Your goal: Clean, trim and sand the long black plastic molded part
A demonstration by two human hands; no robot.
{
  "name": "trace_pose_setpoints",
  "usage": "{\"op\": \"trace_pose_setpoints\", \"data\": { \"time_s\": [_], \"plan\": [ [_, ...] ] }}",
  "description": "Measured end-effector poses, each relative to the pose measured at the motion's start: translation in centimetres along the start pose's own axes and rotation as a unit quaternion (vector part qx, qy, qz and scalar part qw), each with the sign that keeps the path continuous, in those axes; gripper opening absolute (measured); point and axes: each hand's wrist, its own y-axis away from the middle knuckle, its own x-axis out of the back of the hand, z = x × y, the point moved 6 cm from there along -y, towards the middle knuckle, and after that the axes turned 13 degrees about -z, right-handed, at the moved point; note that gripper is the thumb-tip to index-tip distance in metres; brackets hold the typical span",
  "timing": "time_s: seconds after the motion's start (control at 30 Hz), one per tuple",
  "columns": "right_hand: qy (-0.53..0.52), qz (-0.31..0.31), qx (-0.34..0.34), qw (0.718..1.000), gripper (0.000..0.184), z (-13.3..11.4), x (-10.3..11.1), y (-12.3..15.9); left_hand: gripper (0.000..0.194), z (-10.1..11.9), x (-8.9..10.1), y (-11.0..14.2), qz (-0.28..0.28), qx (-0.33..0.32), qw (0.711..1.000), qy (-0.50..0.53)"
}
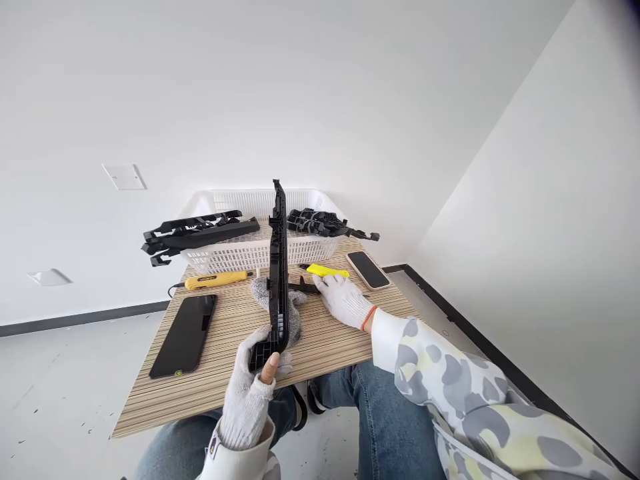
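My left hand [253, 390], in a white knit glove with the thumb tip bare, grips the near end of a long black plastic part [278, 267] that stands nearly upright over the small striped wooden table [210, 393]. Farther out, my gloved right hand [341, 297] lies on the table with its fingers on a yellow tool [327, 271]. A small black piece [303, 287] lies just left of that hand. A grey glove [261, 292] lies behind the upright part.
A white mesh basket [250, 252] at the table's far edge holds several long black plastic parts [200, 233] that stick out over its sides. A yellow utility knife [215, 281], a large dark phone [185, 335] and a smaller phone [369, 269] lie on the table. White walls stand close behind and to the right.
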Motion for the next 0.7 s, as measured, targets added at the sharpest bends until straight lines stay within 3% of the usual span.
{"op": "trace_pose_setpoints", "data": {
  "time_s": [0.13, 0.23, 0.33, 0.5, 0.6, 0.7],
  "plan": [
    [-0.049, 0.06, 0.014, 0.997, 0.051, 0.6, 1.1, 0.1, 0.064, 0.6, -0.6, 0.5, 0.025, -0.011, 0.999, 0.022],
    [-0.095, 0.088, -0.075, 0.989, 0.048, 2.9, 1.8, 0.0, 0.064, 0.6, -0.8, 0.5, 0.027, -0.014, 0.999, 0.026],
    [-0.135, 0.051, -0.145, 0.979, 0.046, 4.9, 1.1, -0.7, 0.067, 0.1, -0.4, 0.1, 0.007, 0.002, 1.0, 0.019],
    [-0.198, 0.009, -0.129, 0.972, 0.049, 5.6, -0.2, -2.5, 0.07, 0.0, 0.0, -0.3, 0.011, 0.02, 1.0, 0.008],
    [-0.179, 0.03, -0.121, 0.976, 0.045, 5.3, 0.8, -2.4, 0.07, 0.5, -0.5, -0.2, 0.01, 0.041, 0.999, -0.016],
    [-0.164, 0.079, -0.12, 0.976, 0.046, 4.7, 2.2, -0.3, 0.064, 0.8, -1.0, 0.2, 0.018, 0.06, 0.997, -0.035]
  ]
}}
